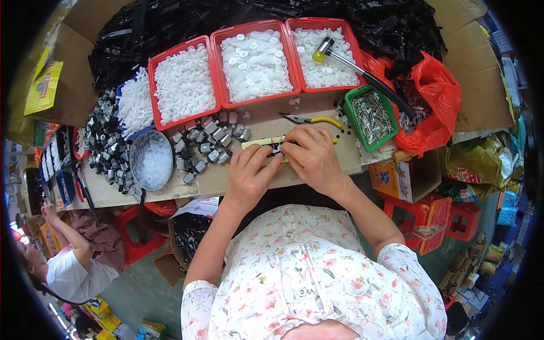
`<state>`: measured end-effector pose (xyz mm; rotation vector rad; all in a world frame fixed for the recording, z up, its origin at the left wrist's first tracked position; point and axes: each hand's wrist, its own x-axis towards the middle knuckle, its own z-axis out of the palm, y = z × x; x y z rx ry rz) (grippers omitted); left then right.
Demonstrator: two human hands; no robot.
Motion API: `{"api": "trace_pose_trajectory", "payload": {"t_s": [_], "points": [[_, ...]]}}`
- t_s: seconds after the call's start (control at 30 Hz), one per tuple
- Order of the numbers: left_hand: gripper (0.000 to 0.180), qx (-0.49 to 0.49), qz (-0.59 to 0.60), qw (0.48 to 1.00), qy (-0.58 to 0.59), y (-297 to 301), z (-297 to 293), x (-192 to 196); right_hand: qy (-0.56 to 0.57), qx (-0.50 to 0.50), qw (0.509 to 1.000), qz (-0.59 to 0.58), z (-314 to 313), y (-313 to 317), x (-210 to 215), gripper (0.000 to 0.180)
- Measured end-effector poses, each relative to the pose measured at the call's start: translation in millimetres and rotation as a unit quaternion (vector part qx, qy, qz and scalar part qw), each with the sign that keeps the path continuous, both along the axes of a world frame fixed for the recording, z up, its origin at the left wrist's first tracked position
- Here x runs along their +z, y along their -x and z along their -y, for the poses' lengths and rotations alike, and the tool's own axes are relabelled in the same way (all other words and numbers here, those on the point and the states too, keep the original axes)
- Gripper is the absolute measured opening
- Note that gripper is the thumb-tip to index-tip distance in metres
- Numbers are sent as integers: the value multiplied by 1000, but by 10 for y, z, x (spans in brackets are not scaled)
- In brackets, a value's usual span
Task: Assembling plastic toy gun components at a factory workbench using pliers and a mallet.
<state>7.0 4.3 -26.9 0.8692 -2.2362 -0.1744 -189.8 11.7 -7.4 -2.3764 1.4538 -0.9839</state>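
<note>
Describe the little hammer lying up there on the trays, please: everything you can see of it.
The hammer has a small shiny metal head with a yellow cap on one end and a long, thin black handle. It lies flat and slantwise: its head rests on the white round pieces in the rightmost red tray, and the handle runs down to the right over the tray's rim, past the green bin of metal pins. Neither hand touches it.
</note>
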Motion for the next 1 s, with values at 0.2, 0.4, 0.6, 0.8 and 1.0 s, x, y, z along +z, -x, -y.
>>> {"api": "trace_pose_trajectory", "payload": {"t_s": [0.2, 0.4, 0.6, 0.8, 1.0], "points": [[29, 1, 26, 1000, 1, 54, 7, 12, -56, 50, 997, -4, 57, 116, 31, 17], [31, 3, 32, 999, -9, 10, -24, -29, -41, 60, 997, 12, 63, 70, -52, 23], [31, -7, 26, 1000, 1, 19, -1, -59, -56, 74, 995, 29, -12, 84, -38, 28], [32, -8, 30, 999, 10, 27, 35, -47, -39, 45, 998, 16, -118, 225, 23, 27], [31, 19, 50, 999, 10, -61, -16, -37, -52, -254, 961, 96, -284, 1276, 461, 10]]}}
